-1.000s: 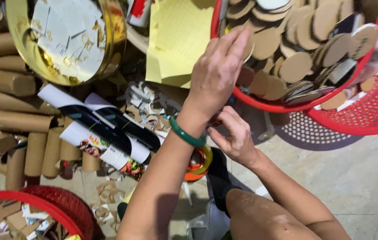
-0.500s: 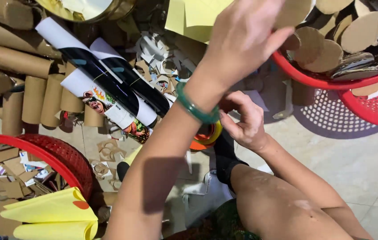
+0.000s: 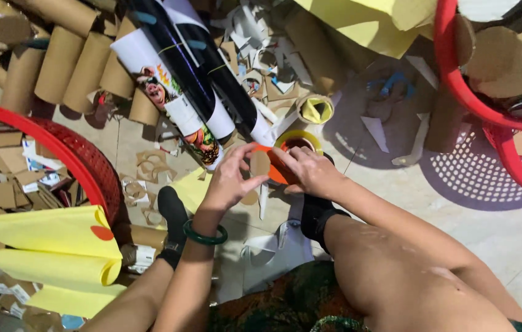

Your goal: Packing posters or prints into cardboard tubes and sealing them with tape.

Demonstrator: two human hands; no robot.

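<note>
Cardboard disc [image 3: 259, 163] pinched in left hand [image 3: 230, 181], orange piece [image 3: 276, 167] gripped in right hand [image 3: 311, 172].

Green bangle [image 3: 205, 234], black socks [image 3: 316, 216], dark patterned shorts [image 3: 285, 304].

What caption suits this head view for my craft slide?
Both hands, left hand and right hand, fit a cardboard disc to an orange piece.

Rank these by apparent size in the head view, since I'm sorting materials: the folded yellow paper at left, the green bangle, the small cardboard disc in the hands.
1. folded yellow paper, though it lies nearer the camera
2. green bangle
3. cardboard disc, fairly close to the bangle
</note>
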